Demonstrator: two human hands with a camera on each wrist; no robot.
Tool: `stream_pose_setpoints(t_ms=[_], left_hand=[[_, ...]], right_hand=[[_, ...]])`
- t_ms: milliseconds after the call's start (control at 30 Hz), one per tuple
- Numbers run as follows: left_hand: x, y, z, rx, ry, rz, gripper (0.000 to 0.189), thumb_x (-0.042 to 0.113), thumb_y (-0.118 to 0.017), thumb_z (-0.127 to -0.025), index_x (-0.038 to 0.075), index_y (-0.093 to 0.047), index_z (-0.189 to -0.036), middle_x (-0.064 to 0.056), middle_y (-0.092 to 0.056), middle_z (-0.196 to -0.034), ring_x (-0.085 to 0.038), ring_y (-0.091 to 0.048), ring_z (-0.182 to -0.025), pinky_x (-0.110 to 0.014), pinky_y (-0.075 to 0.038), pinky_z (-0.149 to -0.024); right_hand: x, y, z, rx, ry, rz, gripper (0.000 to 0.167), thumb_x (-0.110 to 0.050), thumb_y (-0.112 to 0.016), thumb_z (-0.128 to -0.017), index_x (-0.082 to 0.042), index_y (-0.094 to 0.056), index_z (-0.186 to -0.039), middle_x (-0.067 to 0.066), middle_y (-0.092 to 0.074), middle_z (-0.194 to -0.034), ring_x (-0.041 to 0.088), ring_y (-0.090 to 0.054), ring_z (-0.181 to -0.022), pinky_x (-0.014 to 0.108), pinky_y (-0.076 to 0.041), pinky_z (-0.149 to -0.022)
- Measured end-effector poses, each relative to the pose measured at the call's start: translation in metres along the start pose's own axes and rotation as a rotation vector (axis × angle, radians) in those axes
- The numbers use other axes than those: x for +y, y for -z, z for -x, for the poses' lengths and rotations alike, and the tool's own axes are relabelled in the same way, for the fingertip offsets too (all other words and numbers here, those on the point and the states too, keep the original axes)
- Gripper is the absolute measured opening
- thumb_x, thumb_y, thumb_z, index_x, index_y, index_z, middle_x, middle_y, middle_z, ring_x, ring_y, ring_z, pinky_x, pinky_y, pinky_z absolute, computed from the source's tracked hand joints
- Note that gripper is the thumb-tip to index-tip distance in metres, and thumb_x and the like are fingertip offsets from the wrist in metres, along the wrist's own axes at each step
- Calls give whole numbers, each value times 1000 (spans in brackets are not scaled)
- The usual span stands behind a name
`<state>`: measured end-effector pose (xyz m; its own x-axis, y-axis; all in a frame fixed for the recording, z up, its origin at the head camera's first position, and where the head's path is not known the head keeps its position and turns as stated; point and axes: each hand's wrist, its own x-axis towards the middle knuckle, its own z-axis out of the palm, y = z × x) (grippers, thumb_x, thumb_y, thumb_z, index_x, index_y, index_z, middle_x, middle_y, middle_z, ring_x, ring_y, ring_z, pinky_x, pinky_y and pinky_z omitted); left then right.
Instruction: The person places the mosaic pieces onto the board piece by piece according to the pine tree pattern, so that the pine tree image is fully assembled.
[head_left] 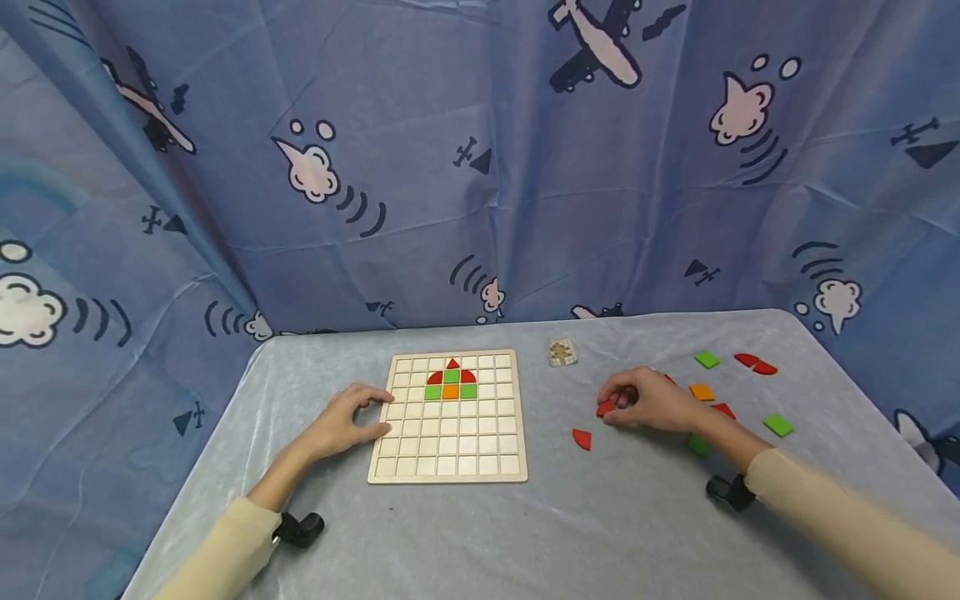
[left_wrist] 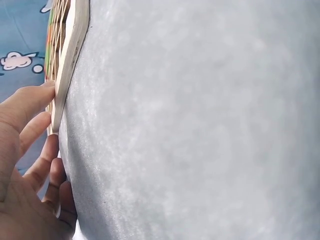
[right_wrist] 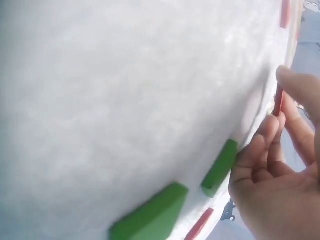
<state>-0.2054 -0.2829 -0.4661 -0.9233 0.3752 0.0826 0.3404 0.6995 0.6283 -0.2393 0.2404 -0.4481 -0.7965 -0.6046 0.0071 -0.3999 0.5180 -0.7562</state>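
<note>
A wooden grid board (head_left: 450, 467) lies on the table, with red, green and orange tiles set in its upper cells. My left hand (head_left: 341, 425) touches the board's left edge with its thumb and fingertips. The left wrist view has the thumb against the board's rim (left_wrist: 70, 60) and the other fingers loosely bent. Right of the board, my right hand (head_left: 648, 402) pinches a red tile (right_wrist: 279, 101) between thumb and fingers, low over the table. Fingers cover part of that tile, so its full outline is hidden. A red quarter-circle tile (head_left: 582, 439) lies between board and right hand.
A small patterned card (head_left: 562, 352) lies beyond the board's right side. Around the right forearm are scattered loose tiles: green squares (head_left: 778, 425), an orange square (head_left: 702, 392) and red pieces (head_left: 764, 367). A printed blue curtain (head_left: 420, 167) hangs behind the table.
</note>
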Motion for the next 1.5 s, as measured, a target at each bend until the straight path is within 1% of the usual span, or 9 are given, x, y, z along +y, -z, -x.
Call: stream_pose_setpoints(t_ms=[167,267,367,500,667,833,1067,1267,1500], left_hand=[[1,0,0,-3,-3,1,42,19,-82,-89,12,-67,-127,-11,-58,-127,-31,-53,-108,-51,-42,-91],[1,1,0,-2,-4,5,42,18,-82,-89,12,-68,-127,-11,-58,-127,-31,-53,-108,-52,-42,-91],[2,1,0,0,-7,7,42,17,-82,-88,11,-68,-127,-12,-58,-126,-32,-53,-108,-52,-42,-92],[2,0,0,0,-11,7,42,17,-82,-88,11,-67,-127,-12,-58,-126,-32,-53,-108,-52,-43,-92],[1,0,1,4,-18,16,42,16,-82,-88,10,-67,-127,-12,-59,-126,-32,-53,-108,-52,-42,-92],[1,-1,1,7,-10,16,42,16,-82,-88,11,-68,-127,-11,-59,-125,-31,-53,-107,-52,-42,-92],[3,2,1,2,-5,11,42,16,-82,-88,11,-68,-127,-12,-58,-126,-33,-53,-108,-53,-42,-92],[4,3,1,-4,-7,7,43,16,-82,-88,10,-67,-128,-13,-58,-126,-33,-53,-108,-53,-41,-92],[3,2,1,-1,-14,12,43,15,-82,-88,9,-67,-128,-13,-58,-126,-34,-53,-109,-53,-42,-93]], right_hand=[[-1,-1,-5,8,36,-45,24,-11,-83,-86,-4,-73,-107,3,-69,-102,20,-63,-87,28,-53,-78],[-3,-3,-9,6,36,-79,26,-11,-82,-88,-3,-73,-111,4,-69,-105,22,-64,-89,30,-54,-81],[-7,-5,-16,2,25,-106,27,-12,-81,-89,-3,-72,-113,4,-69,-107,23,-66,-90,30,-55,-81],[-14,-9,-26,14,48,-126,28,-12,-80,-89,-1,-72,-114,5,-70,-107,24,-67,-91,31,-55,-81],[-22,-17,-41,57,67,-141,30,-12,-80,-90,1,-72,-116,5,-71,-106,26,-66,-91,31,-55,-78],[-29,-26,-58,66,61,-142,29,-14,-78,-92,-1,-73,-118,4,-72,-106,26,-65,-87,31,-54,-72],[-40,-40,-75,83,112,-138,24,-10,-73,-96,1,-73,-116,6,-72,-106,25,-63,-88,30,-53,-74],[-52,-50,-91,76,113,-176,20,-8,-71,-97,2,-73,-114,7,-72,-104,26,-64,-89,32,-52,-73],[-74,-64,-112,62,123,-187,18,-6,-73,-95,3,-72,-110,4,-74,-93,21,-66,-84,32,-50,-72]])
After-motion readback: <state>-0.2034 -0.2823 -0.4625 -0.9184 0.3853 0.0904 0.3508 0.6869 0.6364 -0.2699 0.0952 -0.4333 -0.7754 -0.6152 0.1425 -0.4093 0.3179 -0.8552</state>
